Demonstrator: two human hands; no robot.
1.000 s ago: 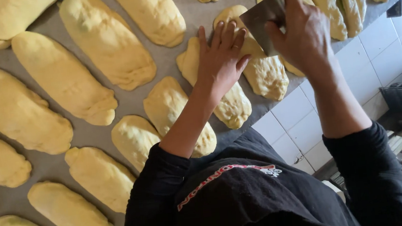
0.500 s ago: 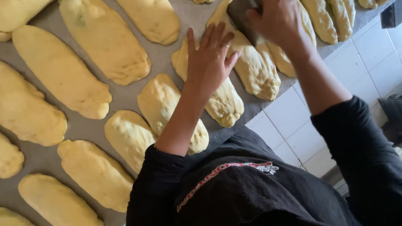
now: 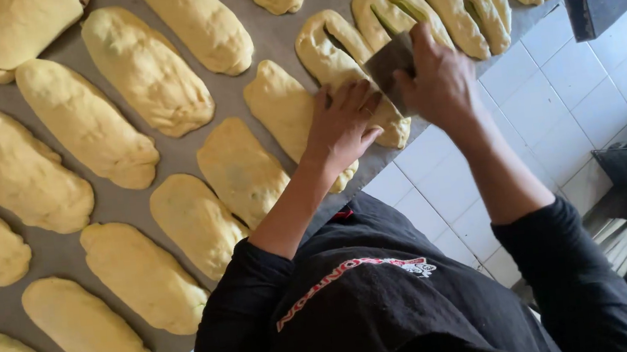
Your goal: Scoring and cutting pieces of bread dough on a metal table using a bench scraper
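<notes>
Upper right of frame: several dough loaves slit lengthwise. Centre: right hand (image 3: pixel 439 77) clamped on flat scraper blade (image 3: pixel 393 67), cutting a dough loaf (image 3: pixel 331 50); left hand (image 3: pixel 339 127) pressed flat on it. Left: many loaves uncut on grey desk (image 3: pixel 194 146).

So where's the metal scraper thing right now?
In the head view, the dough scraper is up near the top, held in the right hand, pressed onto a split dough piece beside the left hand, near the tray's edge.

dough loaves (image 3: pixel 87 126) crowding the tray (image 3: pixel 195 153), narrow bare lanes between them, open floor beside
</notes>
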